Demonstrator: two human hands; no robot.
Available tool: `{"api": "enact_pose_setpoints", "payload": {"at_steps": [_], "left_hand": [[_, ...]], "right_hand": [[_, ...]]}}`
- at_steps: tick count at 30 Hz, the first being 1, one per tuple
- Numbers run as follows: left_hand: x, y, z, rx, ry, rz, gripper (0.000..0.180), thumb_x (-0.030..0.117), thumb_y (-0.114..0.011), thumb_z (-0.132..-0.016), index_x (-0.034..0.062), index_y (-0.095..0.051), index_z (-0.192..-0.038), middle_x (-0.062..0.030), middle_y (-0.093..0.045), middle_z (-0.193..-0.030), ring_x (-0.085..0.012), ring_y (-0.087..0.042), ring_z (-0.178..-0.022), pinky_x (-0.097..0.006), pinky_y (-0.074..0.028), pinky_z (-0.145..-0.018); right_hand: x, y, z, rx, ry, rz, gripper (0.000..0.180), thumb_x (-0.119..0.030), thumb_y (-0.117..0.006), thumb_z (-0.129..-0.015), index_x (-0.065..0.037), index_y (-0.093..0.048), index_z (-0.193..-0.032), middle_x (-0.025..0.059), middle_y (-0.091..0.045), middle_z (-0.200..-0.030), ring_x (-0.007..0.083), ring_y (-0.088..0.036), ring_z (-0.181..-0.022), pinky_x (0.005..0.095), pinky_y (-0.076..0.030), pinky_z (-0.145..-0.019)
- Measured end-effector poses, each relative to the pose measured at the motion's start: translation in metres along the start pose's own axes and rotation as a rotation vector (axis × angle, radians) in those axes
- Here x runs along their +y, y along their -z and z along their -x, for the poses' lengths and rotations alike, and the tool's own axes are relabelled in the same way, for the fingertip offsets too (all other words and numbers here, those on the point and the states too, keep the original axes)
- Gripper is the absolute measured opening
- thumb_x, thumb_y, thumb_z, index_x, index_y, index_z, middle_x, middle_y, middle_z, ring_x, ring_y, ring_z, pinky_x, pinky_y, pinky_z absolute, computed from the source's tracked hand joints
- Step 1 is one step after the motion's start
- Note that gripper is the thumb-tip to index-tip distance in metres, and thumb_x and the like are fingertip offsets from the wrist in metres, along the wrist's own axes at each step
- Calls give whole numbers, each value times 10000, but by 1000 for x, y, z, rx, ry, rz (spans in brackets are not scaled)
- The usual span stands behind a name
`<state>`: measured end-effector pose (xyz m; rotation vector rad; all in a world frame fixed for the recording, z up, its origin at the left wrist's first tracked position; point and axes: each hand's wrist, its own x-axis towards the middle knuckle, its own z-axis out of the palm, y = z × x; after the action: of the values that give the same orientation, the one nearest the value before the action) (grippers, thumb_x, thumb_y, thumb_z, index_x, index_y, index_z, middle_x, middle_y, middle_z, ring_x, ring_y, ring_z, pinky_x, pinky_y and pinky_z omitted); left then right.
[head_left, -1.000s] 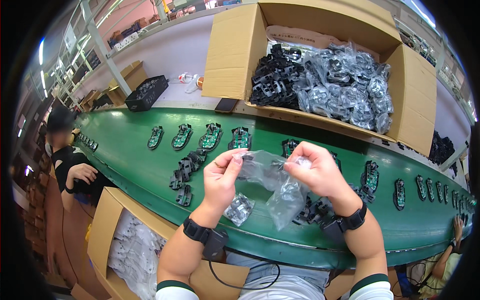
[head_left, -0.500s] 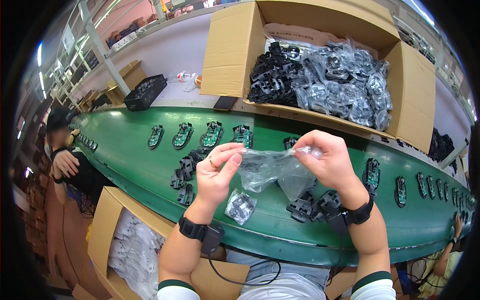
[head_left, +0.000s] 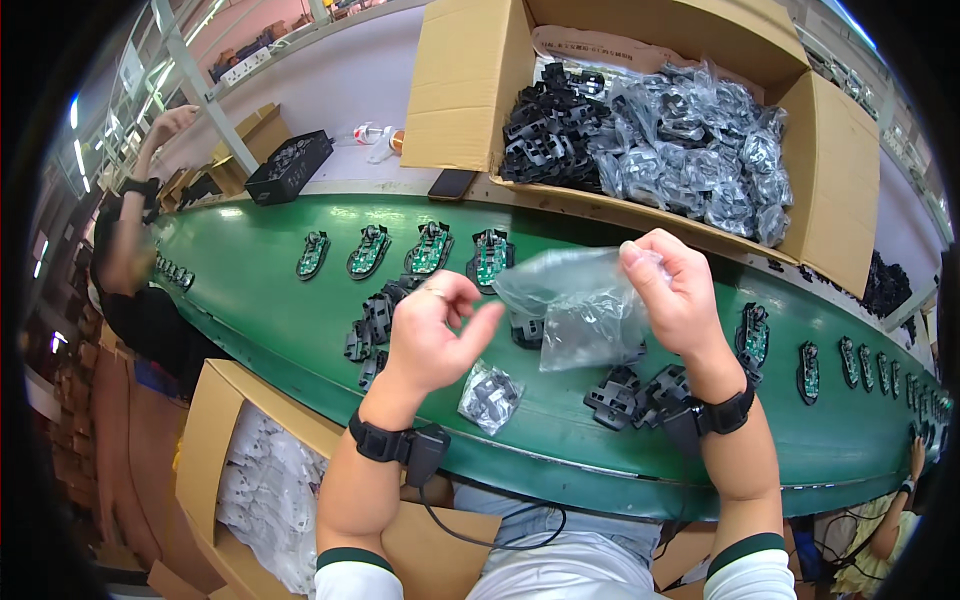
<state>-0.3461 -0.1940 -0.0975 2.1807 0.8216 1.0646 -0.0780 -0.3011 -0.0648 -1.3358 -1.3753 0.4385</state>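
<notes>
Right hand [head_left: 680, 293] pinches a clear bag [head_left: 585, 312] half-hiding a black part [head_left: 523, 333]; left hand [head_left: 436, 335] blurred, its grip released.

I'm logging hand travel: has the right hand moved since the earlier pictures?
Yes. Judged against the big open carton, the right hand, pinching the clear plastic bag, has moved rightward and up the picture, nearer the carton.

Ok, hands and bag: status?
Right hand holds clear plastic bag. Left hand open beside it. Bag partly hides black part on green belt.
</notes>
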Motion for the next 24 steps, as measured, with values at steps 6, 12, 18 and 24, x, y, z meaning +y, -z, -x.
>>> {"api": "enact_pose_setpoints", "payload": {"at_steps": [6, 12, 18, 24], "left_hand": [[6, -11, 13, -726, 22, -631, 505, 503, -801, -775, 70, -714, -1020, -110, -695, -787, -323, -707, -806, -420, -555, -735], [-7, -11, 3, -715, -43, -295, 205, 235, -776, -842, 109, -765, -1003, -99, -719, -918, -300, -696, -857, -372, -557, -748], [-2, -10, -1, -457, -192, 445, 302, -112, -653, -810, 40, -765, -1046, -120, -726, -1129, -232, -690, -1056, -352, -549, -916], [-6, -14, 7, -93, 147, 720, 264, -19, -687, -926, 19, -734, -1183, -94, -735, -1089, -116, -666, -990, -278, -542, -873]], "right_hand": [[6, -4, 4, 105, 367, 13, 192, -38, -684, -848, -35, -512, -764, 70, -668, -929, 185, -631, -845, 291, -481, -788], [-1, 0, 18, -247, 144, -110, 443, -5, -585, -883, -29, -621, -1324, 126, -740, -1052, 171, -714, -906, 312, -548, -844], [9, -11, 28, -419, 279, 197, 548, -239, -765, -872, -111, -598, -1378, 162, -724, -961, 305, -722, -905, 392, -561, -834], [10, -18, 31, -393, 94, 108, 216, -205, -730, -905, -40, -725, -1044, 150, -691, -823, 300, -663, -724, 368, -523, -663]]}}
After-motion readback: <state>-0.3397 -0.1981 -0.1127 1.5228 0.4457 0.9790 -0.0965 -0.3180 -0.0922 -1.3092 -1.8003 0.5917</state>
